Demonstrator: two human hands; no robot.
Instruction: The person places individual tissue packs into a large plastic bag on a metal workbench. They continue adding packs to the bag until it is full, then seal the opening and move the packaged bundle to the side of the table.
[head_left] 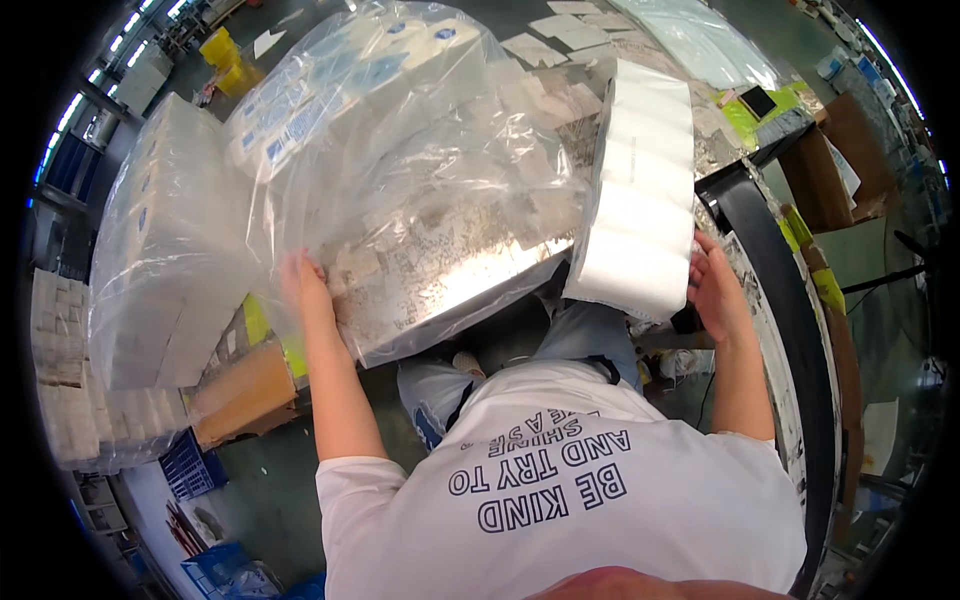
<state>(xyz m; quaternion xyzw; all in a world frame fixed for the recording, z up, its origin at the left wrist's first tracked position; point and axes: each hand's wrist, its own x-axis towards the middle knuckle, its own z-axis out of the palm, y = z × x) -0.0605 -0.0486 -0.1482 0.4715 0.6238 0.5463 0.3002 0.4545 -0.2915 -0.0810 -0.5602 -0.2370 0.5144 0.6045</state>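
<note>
**Both hands at the near edge of the metal worktable**

Head view: Your left hand (303,283) lies at the near left corner of the shiny metal worktable (450,270), fingers pressed together and curled over the loose lip of a large clear plastic bag (400,150). The bag billows across the left and middle of the tabletop, and its far end, toward the far left corner, holds stacked tissue packs with blue print (330,90).

Your right hand (716,290) sits at the near right edge, fingers spread against the side of a tall white stack of tissue rolls (645,190). That stack runs from the near edge toward the far side of the table, just beside the open mouth of the bag and touching its film.

Off the table's left side stands a big bagged bundle of white tissue (165,250), with a cardboard box (245,395) below it and a blue crate (190,465) on the floor. A black conveyor frame (790,330) curves along the right.
</note>
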